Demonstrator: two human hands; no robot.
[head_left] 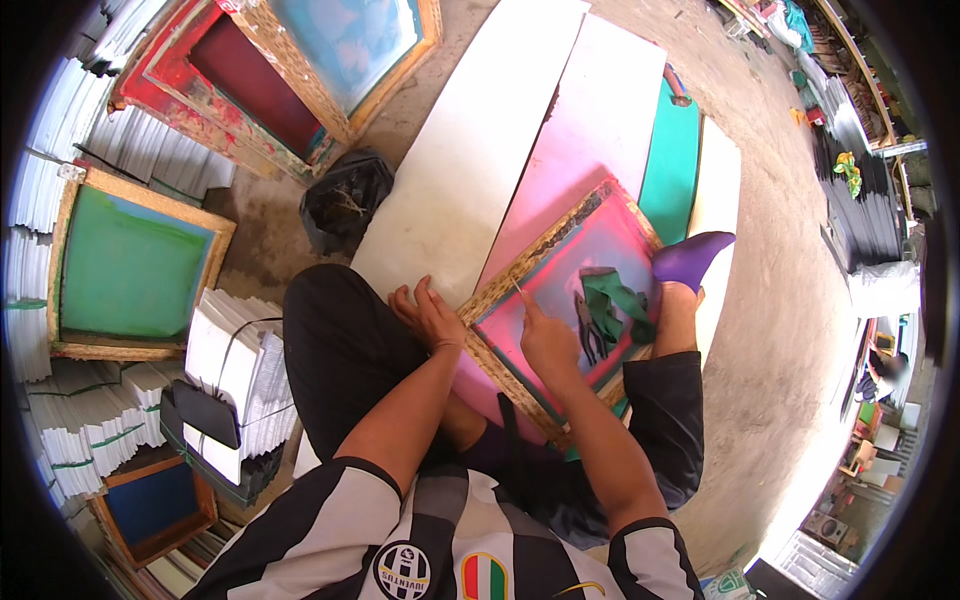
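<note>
- The right hand (548,345), just off the centre of the view toward four o'clock, was curled, thumb and forefinger together on a slim pale piece (519,286) too small to name; its tip pointed toward eleven o'clock.
- The left hand (430,316) lay at the nine o'clock corner of the wooden frame (545,240), fingers apart.
- That frame sat tilted toward three o'clock from the centre, its mesh (575,255) stained pink.
- On the mesh, just beyond the right hand toward two o'clock, dark pliers (585,328) lay beside a crumpled green cloth (612,298).
- A foot in a purple sock (690,260) stood just beside the frame's two o'clock side.
- Beneath and beyond spread a white board (470,150) at twelve o'clock, a pink board (590,120) at one and a green board (672,165) at two.
- A black bag (345,200) slumped at ten o'clock; a green-meshed screen (135,265) leaned at nine.
</note>
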